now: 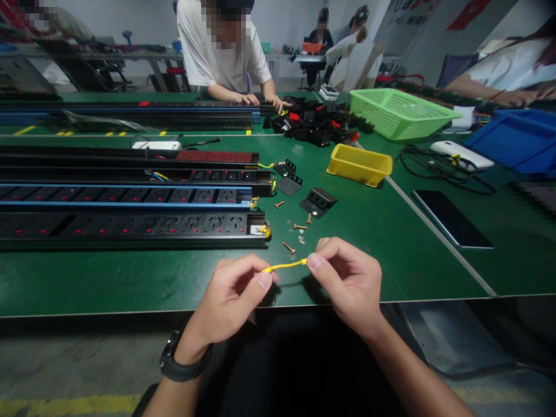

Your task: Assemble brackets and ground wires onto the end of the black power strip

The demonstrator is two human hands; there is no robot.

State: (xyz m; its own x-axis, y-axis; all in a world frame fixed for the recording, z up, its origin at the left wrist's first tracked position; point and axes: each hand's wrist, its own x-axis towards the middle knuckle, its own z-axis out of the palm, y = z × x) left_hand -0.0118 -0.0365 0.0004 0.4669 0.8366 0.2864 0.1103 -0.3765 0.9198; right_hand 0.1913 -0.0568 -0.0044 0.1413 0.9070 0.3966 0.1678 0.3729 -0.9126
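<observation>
A short yellow wire (286,265) stretches between my two hands, just above the table's front edge. My left hand (232,298) pinches one end between thumb and fingertips; my right hand (350,284) pinches the other. Beyond my left hand lie long power strips side by side, the closest a black power strip (143,225) with red-lit switches or dots, then a blue-edged power strip (130,196). Yellow wire shows at their right ends. Several brass-coloured screws (289,248) lie on the green table beyond the wire, near a black bracket (319,201).
Past the brackets stand a yellow bin (359,165), a pile of black parts (319,121) and a green basket (399,113). A phone-like tablet (452,219) and a coiled black cable (443,165) lie right, before a blue bin (516,139). A co-worker (226,55) works opposite.
</observation>
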